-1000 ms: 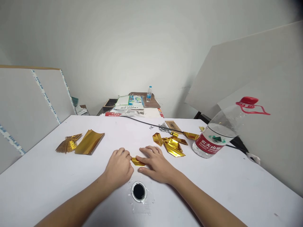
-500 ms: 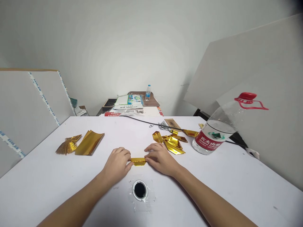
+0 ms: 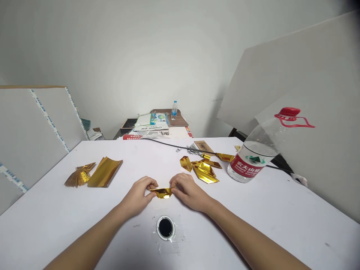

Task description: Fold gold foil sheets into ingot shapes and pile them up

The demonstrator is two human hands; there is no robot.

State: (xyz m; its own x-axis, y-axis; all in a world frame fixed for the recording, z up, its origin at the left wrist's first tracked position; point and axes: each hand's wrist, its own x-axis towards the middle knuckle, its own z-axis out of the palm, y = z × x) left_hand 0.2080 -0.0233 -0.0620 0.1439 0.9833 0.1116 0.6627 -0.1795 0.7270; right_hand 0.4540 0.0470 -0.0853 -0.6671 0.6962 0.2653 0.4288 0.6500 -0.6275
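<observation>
A small piece of folded gold foil paper (image 3: 163,193) is held between both hands just above or on the white table (image 3: 112,240). My left hand (image 3: 140,194) pinches its left end, thumb in front and fingers behind. At the right end, my right hand (image 3: 189,190) grips it the same way, with the fingers curled. The paper's middle shows a shiny upper fold and a tapered lower edge. Whether its underside touches the table I cannot tell. Several folded gold paper shapes (image 3: 204,171) lie beyond my right hand.
Left of my hands lie a stack of gold paper sheets (image 3: 104,172) and a fanned gold paper piece (image 3: 78,176). A large water bottle (image 3: 250,161) stands at the right. A round black disc (image 3: 165,227) is taped in front. A yellow-handled tool (image 3: 206,156) and black cable (image 3: 168,144) lie behind.
My left hand has shifted slightly left and its fingers have lifted into a pinch. The gold paper's upper fold has tilted and catches light differently. The view has moved slightly.
</observation>
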